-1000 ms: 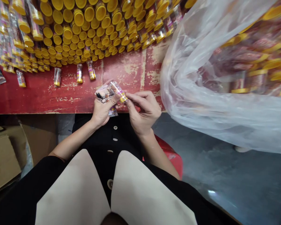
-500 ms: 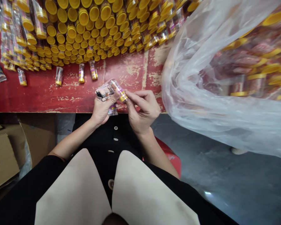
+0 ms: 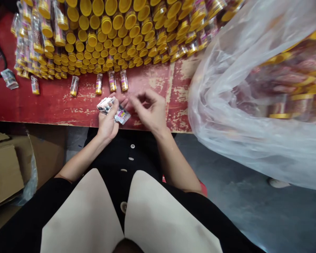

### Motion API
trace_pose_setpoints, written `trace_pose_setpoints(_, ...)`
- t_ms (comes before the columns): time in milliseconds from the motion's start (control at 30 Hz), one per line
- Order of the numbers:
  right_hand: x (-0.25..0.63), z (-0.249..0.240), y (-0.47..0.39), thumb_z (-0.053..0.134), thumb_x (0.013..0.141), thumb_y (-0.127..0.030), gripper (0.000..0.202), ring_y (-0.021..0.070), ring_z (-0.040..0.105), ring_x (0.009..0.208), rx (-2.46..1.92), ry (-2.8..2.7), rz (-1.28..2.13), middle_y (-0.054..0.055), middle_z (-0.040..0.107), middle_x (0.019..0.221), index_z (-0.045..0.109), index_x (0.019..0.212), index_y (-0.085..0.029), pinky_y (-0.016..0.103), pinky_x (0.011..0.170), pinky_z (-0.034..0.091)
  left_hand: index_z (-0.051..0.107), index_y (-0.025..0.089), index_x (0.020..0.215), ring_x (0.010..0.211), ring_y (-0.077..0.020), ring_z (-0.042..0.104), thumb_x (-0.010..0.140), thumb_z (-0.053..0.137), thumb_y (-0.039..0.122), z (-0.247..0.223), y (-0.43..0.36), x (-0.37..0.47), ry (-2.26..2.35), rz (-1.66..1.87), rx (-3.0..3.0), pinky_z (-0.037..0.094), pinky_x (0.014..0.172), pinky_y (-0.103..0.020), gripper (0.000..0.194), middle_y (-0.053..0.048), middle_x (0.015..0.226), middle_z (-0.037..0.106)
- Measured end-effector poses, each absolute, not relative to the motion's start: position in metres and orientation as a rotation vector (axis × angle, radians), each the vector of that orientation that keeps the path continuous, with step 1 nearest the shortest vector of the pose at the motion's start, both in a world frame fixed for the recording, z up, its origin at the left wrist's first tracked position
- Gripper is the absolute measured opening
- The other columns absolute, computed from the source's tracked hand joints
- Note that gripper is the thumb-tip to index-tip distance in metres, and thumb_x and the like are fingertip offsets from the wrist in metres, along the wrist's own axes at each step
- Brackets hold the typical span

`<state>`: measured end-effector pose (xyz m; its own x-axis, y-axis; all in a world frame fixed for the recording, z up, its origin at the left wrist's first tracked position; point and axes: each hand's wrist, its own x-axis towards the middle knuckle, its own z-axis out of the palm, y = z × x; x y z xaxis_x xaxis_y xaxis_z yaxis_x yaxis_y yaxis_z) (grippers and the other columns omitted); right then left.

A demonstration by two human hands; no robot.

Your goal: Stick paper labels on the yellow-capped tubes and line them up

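My left hand [image 3: 109, 119] is closed around a fan of small printed plastic sleeves [image 3: 123, 115], which stick out on both sides of the thumb. To its right, my right hand [image 3: 149, 107] hovers over the table edge, blurred, with its fingers loosely curled and nothing visible in them. Just beyond both hands a clear tube with a yellow cap and printed sleeve [image 3: 124, 80] stands on the red table [image 3: 84, 112]. Beside it are a second such tube [image 3: 112, 81] and a third [image 3: 98, 83], with others spaced further left.
A large pile of yellow-capped tubes [image 3: 106, 25] fills the back of the table. On the right, a big clear plastic bag [image 3: 213, 109] holds more tubes. A loose sleeve bundle [image 3: 9, 79] lies far left. Cardboard boxes [image 3: 5, 172] stand below at left.
The tube that was between my hands now stands at the right end of the row on the table. My right hand has let go and drawn apart from the left. The view has shifted slightly.
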<state>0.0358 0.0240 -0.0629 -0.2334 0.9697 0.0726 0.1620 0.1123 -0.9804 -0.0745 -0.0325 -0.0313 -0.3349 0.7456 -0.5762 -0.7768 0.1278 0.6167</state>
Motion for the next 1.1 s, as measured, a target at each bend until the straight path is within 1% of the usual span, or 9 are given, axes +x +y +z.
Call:
trace_pose_setpoints(100,0.052,-0.051,0.001,0.077,0.078,-0.047,0.034,0.0082,0.052,0.062,-1.149,-1.535,1.409,-0.003,0.06,0.07,0.061,0.074,-0.017,0.023,0.059,0.045,0.063,0.016,0.12,0.125,-0.0225,0.064,0.087,0.07,0.016,-0.03,-0.027,-0.066,1.118,1.533,-0.066,0.046,0.111,-0.041,0.034,-0.009,0.118,0.073)
trace_pose_setpoints(233,0.068,-0.052,-0.005,0.064,0.09,-0.041,0.028,0.0084,0.053,0.063,-1.242,-1.545,1.275,-0.002,0.06,0.07,0.061,0.075,-0.017,0.023,0.063,0.044,0.067,0.013,0.1,0.116,-0.0214,0.069,0.074,0.081,0.013,-0.037,-0.027,-0.053,1.097,1.51,0.029,0.048,0.109,-0.04,0.03,-0.006,0.103,0.076)
trace_pose_setpoints(367,0.078,-0.05,-0.005,0.06,0.093,-0.037,0.021,0.0099,0.056,0.068,-1.284,-1.544,1.078,-0.001,0.061,0.076,0.06,0.082,-0.018,0.024,0.066,0.045,0.069,0.014,0.089,0.086,-0.0121,0.072,0.063,0.088,0.014,-0.04,-0.027,-0.042,1.121,1.504,0.144,0.055,0.096,-0.03,0.032,0.001,0.085,0.075)
trace_pose_setpoints(533,0.094,-0.041,-0.004,0.052,0.097,-0.035,0.022,0.0125,0.058,0.079,-1.281,-1.664,0.887,0.001,0.062,0.083,0.057,0.084,-0.019,0.027,0.077,0.047,0.068,0.017,0.085,0.086,-0.01,0.071,0.057,0.092,0.02,-0.034,-0.018,-0.027,1.117,1.49,0.243,0.054,0.09,-0.023,0.036,0.003,0.087,0.074)
trace_pose_setpoints(767,0.119,-0.026,-0.003,0.045,0.101,-0.04,0.031,0.0147,0.054,0.075,-1.336,-1.807,0.576,0.002,0.058,0.077,0.053,0.078,-0.02,0.03,0.074,0.043,0.07,0.018,0.084,0.072,-0.0088,0.067,0.055,0.093,0.029,-0.031,-0.013,-0.011,1.085,1.31,0.304,0.05,0.061,-0.016,0.038,0.001,0.083,0.074)
trace_pose_setpoints(933,0.138,-0.024,0.0,0.04,0.103,-0.038,0.036,0.0118,0.054,0.069,-1.318,-1.845,0.559,0.001,0.058,0.073,0.057,0.078,-0.019,0.028,0.068,0.043,0.065,0.018,0.078,0.064,-0.0053,0.06,0.055,0.094,0.032,-0.028,-0.012,0.0,1.16,1.442,0.329,0.049,0.065,-0.017,0.039,0.005,0.072,0.067)
trace_pose_setpoints(1000,0.176,-0.029,0.019,0.04,0.103,-0.042,0.036,0.0117,0.056,0.072,-1.395,-1.777,0.371,0.002,0.061,0.077,0.061,0.084,-0.019,0.029,0.069,0.045,0.064,0.018,0.076,0.064,-0.0046,0.059,0.053,0.094,0.033,-0.027,-0.01,0.0,1.18,1.493,0.297,0.049,0.066,-0.017,0.041,0.006,0.07,0.064)
trace_pose_setpoints(1033,0.203,-0.033,0.032,0.044,0.101,-0.047,0.036,0.0126,0.058,0.075,-1.44,-1.702,0.175,0.003,0.062,0.08,0.062,0.087,-0.02,0.03,0.07,0.047,0.064,0.018,0.077,0.065,-0.0047,0.06,0.052,0.095,0.033,-0.026,-0.009,-0.001,1.179,1.508,0.285,0.049,0.068,-0.017,0.043,0.006,0.071,0.065)
trace_pose_setpoints(1100,0.264,-0.044,0.059,0.053,0.094,-0.056,0.036,0.0178,0.06,0.09,-1.48,-1.589,0.038,0.007,0.06,0.088,0.062,0.089,-0.021,0.036,0.079,0.049,0.065,0.02,0.083,0.07,-0.0055,0.063,0.05,0.096,0.033,-0.026,-0.008,-0.005,1.167,1.518,0.267,0.05,0.072,-0.017,0.047,0.006,0.076,0.068)
